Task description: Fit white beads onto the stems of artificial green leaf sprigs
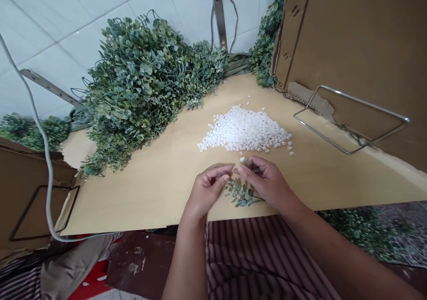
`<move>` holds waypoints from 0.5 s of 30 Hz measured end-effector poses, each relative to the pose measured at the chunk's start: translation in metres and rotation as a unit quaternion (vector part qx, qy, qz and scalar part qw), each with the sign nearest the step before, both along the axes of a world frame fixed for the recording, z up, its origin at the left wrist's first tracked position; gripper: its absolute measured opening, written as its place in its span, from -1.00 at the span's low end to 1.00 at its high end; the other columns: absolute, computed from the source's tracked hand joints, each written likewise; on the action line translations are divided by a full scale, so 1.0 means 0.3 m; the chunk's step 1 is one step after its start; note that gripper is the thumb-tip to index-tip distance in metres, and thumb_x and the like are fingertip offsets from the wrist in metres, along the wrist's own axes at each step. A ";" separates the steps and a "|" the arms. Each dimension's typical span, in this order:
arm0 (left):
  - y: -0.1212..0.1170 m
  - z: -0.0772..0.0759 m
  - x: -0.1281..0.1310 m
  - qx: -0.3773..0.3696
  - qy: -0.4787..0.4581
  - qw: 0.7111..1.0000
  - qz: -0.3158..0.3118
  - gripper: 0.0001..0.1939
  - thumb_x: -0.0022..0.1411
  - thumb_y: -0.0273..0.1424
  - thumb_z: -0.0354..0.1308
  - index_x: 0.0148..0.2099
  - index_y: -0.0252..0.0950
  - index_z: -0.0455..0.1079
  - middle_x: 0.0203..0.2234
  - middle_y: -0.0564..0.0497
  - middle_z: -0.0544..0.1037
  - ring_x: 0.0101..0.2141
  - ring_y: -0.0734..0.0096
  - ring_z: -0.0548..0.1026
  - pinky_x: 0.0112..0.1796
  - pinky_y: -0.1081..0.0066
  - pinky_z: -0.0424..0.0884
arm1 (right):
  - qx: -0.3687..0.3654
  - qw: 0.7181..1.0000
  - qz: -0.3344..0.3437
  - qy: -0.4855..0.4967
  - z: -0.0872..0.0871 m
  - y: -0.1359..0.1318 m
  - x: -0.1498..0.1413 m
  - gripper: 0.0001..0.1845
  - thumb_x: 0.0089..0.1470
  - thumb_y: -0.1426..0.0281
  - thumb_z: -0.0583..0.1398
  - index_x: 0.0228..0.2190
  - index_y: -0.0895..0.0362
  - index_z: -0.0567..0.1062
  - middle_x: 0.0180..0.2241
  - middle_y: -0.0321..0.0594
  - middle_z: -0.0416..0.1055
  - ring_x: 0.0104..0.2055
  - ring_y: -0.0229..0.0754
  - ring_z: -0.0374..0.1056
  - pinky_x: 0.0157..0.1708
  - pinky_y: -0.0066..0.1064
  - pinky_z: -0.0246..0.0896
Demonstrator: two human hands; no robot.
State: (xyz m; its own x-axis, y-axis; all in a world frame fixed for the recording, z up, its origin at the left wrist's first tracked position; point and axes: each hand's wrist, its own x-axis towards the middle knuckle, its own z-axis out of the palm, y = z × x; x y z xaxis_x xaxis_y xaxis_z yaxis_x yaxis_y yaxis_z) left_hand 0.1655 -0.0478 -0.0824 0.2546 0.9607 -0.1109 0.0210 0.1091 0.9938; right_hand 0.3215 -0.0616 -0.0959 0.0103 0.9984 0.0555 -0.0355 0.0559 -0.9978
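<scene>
Near the table's front edge, my left hand [212, 185] and my right hand [265, 180] meet almost fingertip to fingertip. The left thumb and fingers are pinched together; what lies between them, if anything, is too small to make out. Between my right thumb and index finger is a thin, brownish stem-like piece [236, 170]. A sprig of artificial green leaves [243, 195] shows just below both hands, its stem running toward the right palm. One loose white bead-like piece [242, 159] lies just beyond the fingertips. Farther back is a pile of such white pieces [247, 128].
A large heap of artificial greenery [143, 77] covers the table's back left. Cardboard [360, 46] stands on the right, with a metal wire frame [350, 92] before it. A white cable [46, 157] hangs at left. The tan tabletop [143, 193] ends at my lap.
</scene>
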 end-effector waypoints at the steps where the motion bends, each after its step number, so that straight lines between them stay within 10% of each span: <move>1: 0.000 0.001 0.002 0.003 0.005 1.000 -0.015 -0.75 0.01 -0.31 0.29 -0.23 -0.29 0.56 -0.18 -0.10 0.58 -0.13 0.28 0.48 -0.05 0.32 0.35 | 0.004 1.000 -0.004 0.001 0.002 -0.001 -0.001 -0.68 -0.08 0.16 0.20 -0.58 0.14 0.30 -0.63 -0.37 0.19 -0.57 -0.31 0.13 -0.57 -0.51 0.08; 15: -0.029 0.040 -0.031 0.066 0.126 0.977 -0.156 -0.75 0.19 -0.28 0.11 -0.20 -0.29 0.54 -0.21 -0.12 0.57 -0.18 0.29 0.48 -0.11 0.33 0.35 | 0.045 0.977 -0.192 0.077 -0.002 0.000 0.025 -0.60 -0.14 0.08 0.29 -0.52 0.11 0.31 -0.54 -0.34 0.30 -0.42 -0.16 0.40 -0.40 -0.38 0.29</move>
